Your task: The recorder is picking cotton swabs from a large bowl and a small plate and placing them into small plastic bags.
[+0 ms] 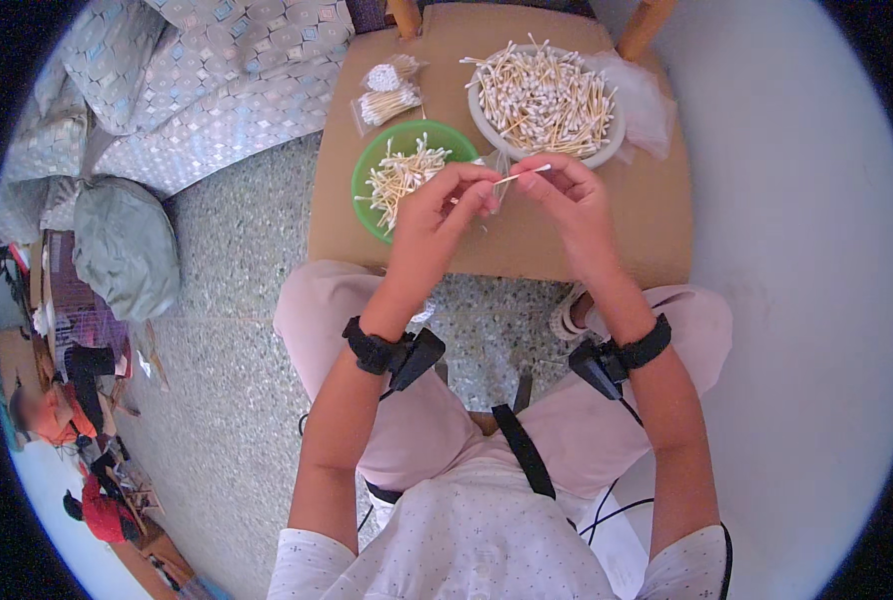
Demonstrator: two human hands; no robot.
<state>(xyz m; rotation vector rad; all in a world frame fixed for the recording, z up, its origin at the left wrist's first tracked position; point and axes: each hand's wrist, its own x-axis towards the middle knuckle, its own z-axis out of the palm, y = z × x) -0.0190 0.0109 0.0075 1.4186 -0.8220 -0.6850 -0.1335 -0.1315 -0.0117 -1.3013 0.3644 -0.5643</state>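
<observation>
Over the cardboard, my left hand [439,208] and my right hand [574,205] meet with fingertips almost together. My right thumb and finger pinch a single cotton swab [519,178], which lies slantwise and reaches to the left fingertips. Between the hands shows a small clear plastic bag [501,163], pinched in my left fingers; part of it is hidden. Beside my left hand is a green bowl [364,160] with loose cotton swabs [395,182]. Beyond my right hand stands a whitish bowl [619,140] heaped with cotton swabs [542,98].
The cardboard [647,220] covers a chair seat. Packed bags of swabs [387,103] lie at its far left, and empty-looking clear bags [642,105] at its far right. A wall [787,300] rises on the right, a patterned cloth [237,110] on the left. Other people sit far left.
</observation>
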